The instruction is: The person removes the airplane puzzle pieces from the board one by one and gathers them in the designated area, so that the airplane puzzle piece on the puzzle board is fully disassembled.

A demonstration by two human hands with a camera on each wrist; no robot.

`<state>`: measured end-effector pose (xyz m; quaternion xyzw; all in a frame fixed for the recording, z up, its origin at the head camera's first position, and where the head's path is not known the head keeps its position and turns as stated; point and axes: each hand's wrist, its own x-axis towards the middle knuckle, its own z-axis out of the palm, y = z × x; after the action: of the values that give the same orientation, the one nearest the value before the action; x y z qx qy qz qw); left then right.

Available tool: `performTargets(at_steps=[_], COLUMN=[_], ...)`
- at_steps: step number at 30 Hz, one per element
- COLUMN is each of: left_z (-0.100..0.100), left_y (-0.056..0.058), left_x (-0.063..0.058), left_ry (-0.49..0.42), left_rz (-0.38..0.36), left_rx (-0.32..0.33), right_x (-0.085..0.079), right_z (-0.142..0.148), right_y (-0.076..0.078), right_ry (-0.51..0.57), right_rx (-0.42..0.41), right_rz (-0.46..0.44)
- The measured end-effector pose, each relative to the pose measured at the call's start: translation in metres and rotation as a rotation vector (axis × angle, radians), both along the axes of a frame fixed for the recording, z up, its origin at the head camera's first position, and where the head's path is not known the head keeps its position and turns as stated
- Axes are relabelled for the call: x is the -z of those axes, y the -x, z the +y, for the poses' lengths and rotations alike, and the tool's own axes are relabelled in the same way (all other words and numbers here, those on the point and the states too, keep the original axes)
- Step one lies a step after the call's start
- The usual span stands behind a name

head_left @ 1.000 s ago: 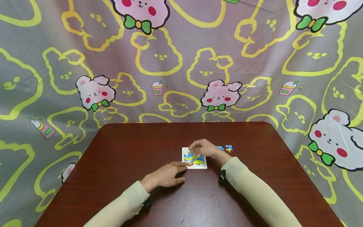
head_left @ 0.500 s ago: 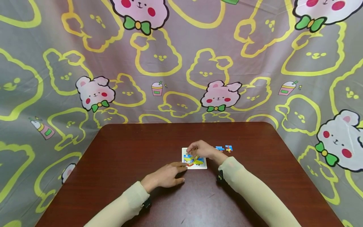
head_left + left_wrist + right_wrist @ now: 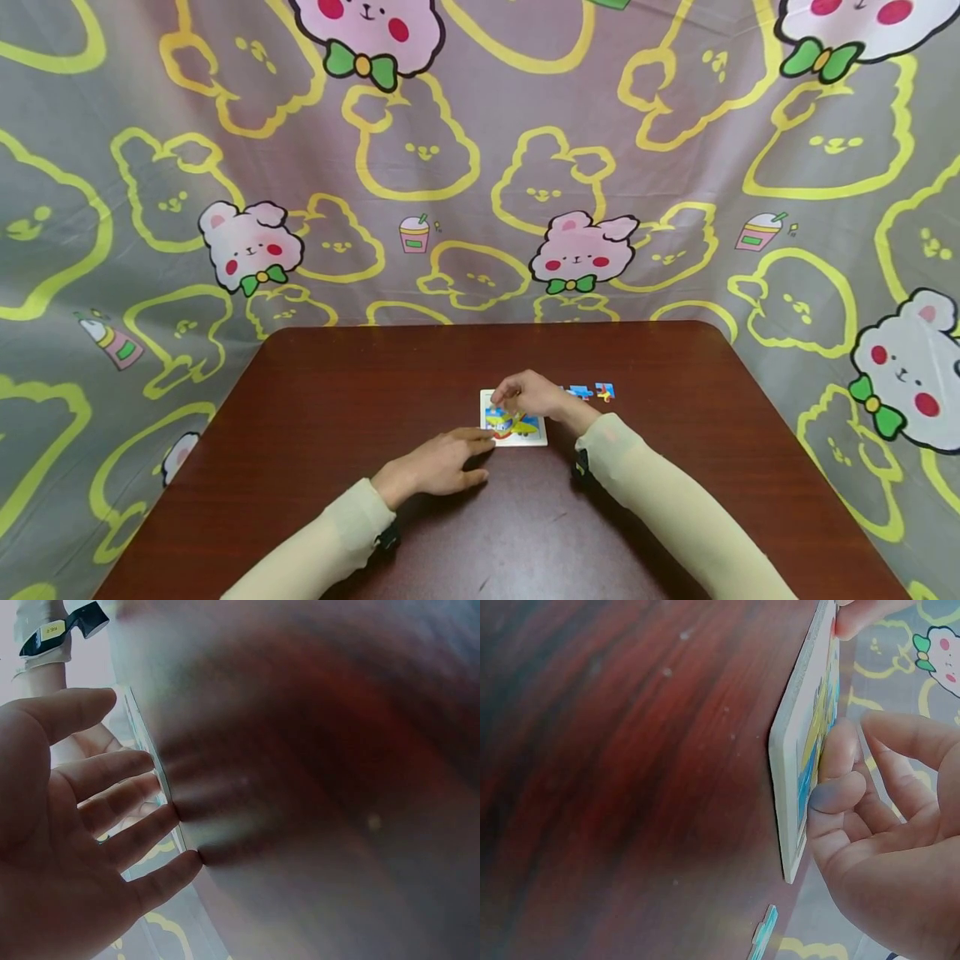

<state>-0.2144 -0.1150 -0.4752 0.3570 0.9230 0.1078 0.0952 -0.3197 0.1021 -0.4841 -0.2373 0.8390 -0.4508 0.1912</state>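
Observation:
A small jigsaw puzzle (image 3: 532, 425) with a yellow and blue picture lies in a pale frame on the table. My left hand (image 3: 442, 463) is flat beside it, fingers spread and fairly straight. In the left wrist view, its fingertips (image 3: 193, 859) reach the frame's edge. Above the puzzle's upper part is my right hand (image 3: 534, 395), its fingers bent downward. Seen from the right wrist, those fingers (image 3: 838, 793) are at the picture surface, with the thumb (image 3: 907, 739) a little apart. Whether they pinch a piece is hidden.
Loose blue puzzle pieces lie right of the frame: one with red and yellow (image 3: 605, 391), another (image 3: 580, 392) partly behind my right wrist. The dark brown table (image 3: 360, 367) meets a patterned cloth (image 3: 465, 167) at its far edge.
My right hand has shifted slightly left over the puzzle, uncovering more of the loose pieces behind its wrist. The left hand has stayed in place.

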Motion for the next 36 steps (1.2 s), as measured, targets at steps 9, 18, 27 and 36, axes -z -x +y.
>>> performTargets(at_steps=[9,18,27,36], left_z=[-0.0005,-0.0010,-0.0011,-0.0020], left_y=[-0.0001,0.0001,0.0010,0.0013], left_x=[-0.0014,0.0010,0.0027,0.0026], left_ry=[-0.006,-0.009,-0.020,-0.024], left_rz=[0.023,0.020,0.041,0.029], left_rx=[0.017,0.016,0.024,0.018], right_x=[-0.0025,-0.0003,-0.0021,-0.0005], right_z=[-0.0034,-0.0043,-0.0034,-0.0054], right_y=[0.0002,0.0012,-0.0006,0.0023], right_ry=[-0.010,0.017,0.032,-0.013], right_rx=[0.017,0.022,-0.043,-0.016], right_rz=[0.046,0.025,0.074,0.076])
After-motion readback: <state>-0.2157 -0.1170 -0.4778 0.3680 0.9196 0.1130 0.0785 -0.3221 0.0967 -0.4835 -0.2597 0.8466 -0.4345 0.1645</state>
